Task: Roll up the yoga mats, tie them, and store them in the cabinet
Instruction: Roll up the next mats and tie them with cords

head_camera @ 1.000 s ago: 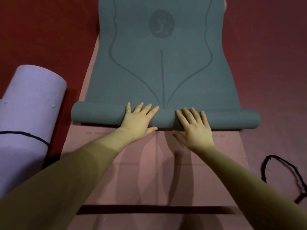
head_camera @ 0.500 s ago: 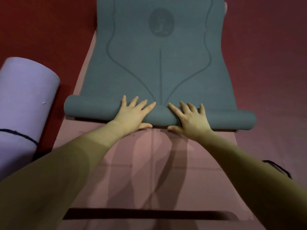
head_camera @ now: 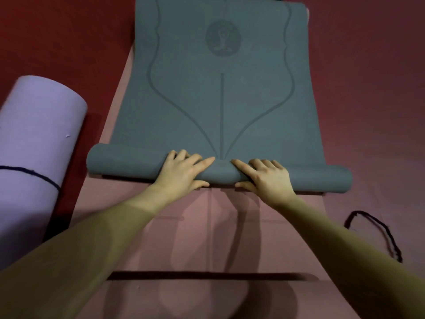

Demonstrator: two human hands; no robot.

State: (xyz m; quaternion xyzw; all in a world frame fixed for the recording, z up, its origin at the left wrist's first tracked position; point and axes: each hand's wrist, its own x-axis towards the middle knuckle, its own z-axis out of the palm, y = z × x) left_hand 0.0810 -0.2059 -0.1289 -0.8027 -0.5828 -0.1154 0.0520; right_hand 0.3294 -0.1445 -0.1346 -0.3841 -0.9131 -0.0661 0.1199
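Purple mat (head_camera: 34, 162): far left of the left hand, rolled up whole, lying on the red floor (head_camera: 368, 88), tied round with a dark cord (head_camera: 32, 174).
Pink mat (head_camera: 207, 231): flat beneath both forearms, running under the grey mat and showing along its left edge.
Grey mat (head_camera: 220, 100): spread on top of the pink mat, near end rolled into a tube directly under both hands, flat part stretching away beyond the fingertips, printed with curved lines and a round emblem.
Left hand (head_camera: 181, 173): on top of the roll, left of centre, fingers spread and curved over the tube, thumb tucked at its near side.
Right hand (head_camera: 266, 178): just beside the left, apart from it by a narrow gap, fingers curved over the roll, thumb at the near edge.
Loose cord (head_camera: 377, 231): right of the right forearm, looped on the floor, well apart from the roll.
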